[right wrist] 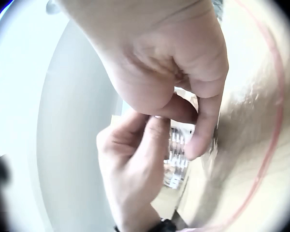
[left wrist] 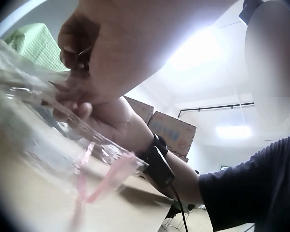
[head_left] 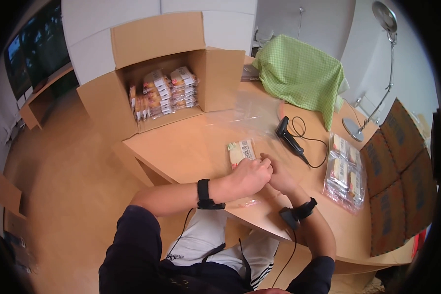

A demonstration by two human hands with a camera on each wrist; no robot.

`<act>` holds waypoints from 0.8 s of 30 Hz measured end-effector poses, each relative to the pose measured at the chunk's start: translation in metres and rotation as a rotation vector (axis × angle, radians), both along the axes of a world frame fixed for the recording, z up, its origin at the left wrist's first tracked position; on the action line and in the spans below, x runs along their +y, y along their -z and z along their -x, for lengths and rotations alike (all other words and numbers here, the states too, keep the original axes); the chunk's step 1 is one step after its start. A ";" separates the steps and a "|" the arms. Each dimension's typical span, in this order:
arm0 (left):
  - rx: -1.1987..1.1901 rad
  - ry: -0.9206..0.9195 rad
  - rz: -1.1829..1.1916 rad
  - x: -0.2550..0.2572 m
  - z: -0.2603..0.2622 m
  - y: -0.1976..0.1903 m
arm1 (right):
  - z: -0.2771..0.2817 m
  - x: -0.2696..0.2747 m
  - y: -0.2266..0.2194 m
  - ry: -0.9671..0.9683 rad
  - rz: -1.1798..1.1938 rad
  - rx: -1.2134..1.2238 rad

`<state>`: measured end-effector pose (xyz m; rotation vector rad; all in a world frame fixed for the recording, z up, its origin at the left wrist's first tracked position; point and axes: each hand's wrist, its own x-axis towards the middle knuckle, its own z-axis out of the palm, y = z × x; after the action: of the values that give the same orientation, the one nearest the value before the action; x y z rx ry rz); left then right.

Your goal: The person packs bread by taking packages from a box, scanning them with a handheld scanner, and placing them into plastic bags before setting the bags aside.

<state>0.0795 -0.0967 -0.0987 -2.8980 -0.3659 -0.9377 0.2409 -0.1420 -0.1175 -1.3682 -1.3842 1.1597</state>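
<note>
Close together over the near edge of the table are my left hand [head_left: 246, 177] and right hand [head_left: 282, 179]. Between their fingers they pinch the edge of a clear plastic bag [left wrist: 43, 145], which shows a pink strip [left wrist: 111, 178] in the left wrist view. The bag's red line [right wrist: 275, 125] curves down the right side of the right wrist view. Both hands have curled fingers, and the fingertips meet near the bag's rim. Just beyond my left hand lies a wrapped snack pack [head_left: 241, 152] with printed lettering, partly covered by the hand.
An open cardboard box [head_left: 225, 81] with stacked wrapped packs [head_left: 169, 93] stands at the back left. A black barcode scanner [head_left: 291, 139] and its cable lie right of centre. Farther right are a filled clear bag [head_left: 345, 174], brown cardboard [head_left: 399, 181], a lamp [head_left: 389, 63] and a green checked cloth [head_left: 301, 73].
</note>
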 end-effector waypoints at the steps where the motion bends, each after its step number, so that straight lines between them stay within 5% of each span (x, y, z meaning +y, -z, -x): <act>1: -0.004 -0.014 -0.019 0.002 0.003 -0.001 | 0.004 0.005 0.004 0.008 -0.153 -0.222; 2: -0.007 -0.027 -0.038 0.004 0.006 -0.001 | 0.007 0.008 0.006 0.014 -0.307 -0.441; 9: 0.006 -0.135 -0.033 0.011 0.025 -0.001 | 0.013 0.026 0.023 0.002 -0.354 -0.646; 11: -0.080 -0.107 -0.038 0.013 0.026 0.005 | 0.023 0.021 0.016 -0.018 -0.567 -0.909; 17: -0.108 -0.077 -0.061 0.009 0.026 0.006 | 0.021 0.028 0.021 -0.279 -0.638 -0.957; 24: -0.153 -0.140 -0.087 0.013 0.029 0.006 | 0.040 0.044 0.029 -0.320 -0.691 -1.005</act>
<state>0.0509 -0.0836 -0.1047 -2.6910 -0.5167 -1.1243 0.2010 -0.0979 -0.1461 -1.2355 -2.4669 0.0058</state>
